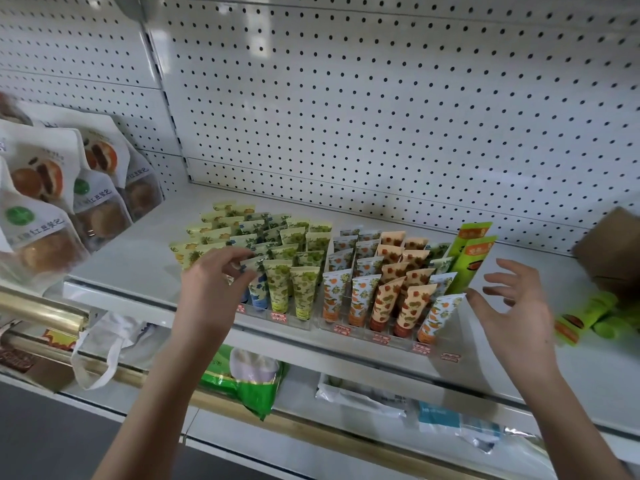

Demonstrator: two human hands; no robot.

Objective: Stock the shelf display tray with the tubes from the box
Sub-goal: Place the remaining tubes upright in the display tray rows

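A clear display tray (pixel 384 336) on the white shelf holds rows of patterned tubes: yellow, blue and green ones on the left (pixel 287 251), orange and red ones on the right (pixel 388 292). Two tall bright green tubes (pixel 472 258) stand at the tray's back right. My left hand (pixel 214 282) hovers over the front left rows, fingertips touching a blue-patterned tube (pixel 254 263). My right hand (pixel 512 303) is spread open just right of the tray, holding nothing. A brown cardboard box (pixel 613 254) sits at the far right, with loose green tubes (pixel 588 315) lying in front of it.
Bags of pastries (pixel 45 202) lean at the left of the shelf. A pegboard wall (pixel 381 98) backs the shelf. The lower shelf holds a green packet (pixel 249 382), white bags and a blue-labelled packet (pixel 457 420).
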